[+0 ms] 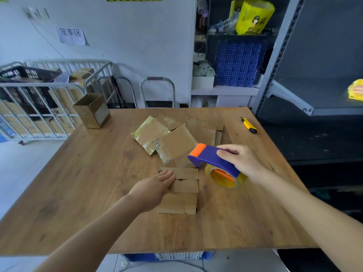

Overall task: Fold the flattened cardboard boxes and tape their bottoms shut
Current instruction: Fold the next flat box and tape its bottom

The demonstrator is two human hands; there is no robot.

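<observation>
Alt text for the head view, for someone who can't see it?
A person's left hand rests on a cardboard box on a wooden table while the right hand holds a blue-and-orange tape dispenser to its right. Flattened boxes lie behind.

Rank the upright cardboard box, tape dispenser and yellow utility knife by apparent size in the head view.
1. tape dispenser, but it is nearer, so unsure against the box.
2. upright cardboard box.
3. yellow utility knife, clearly smallest.
</observation>
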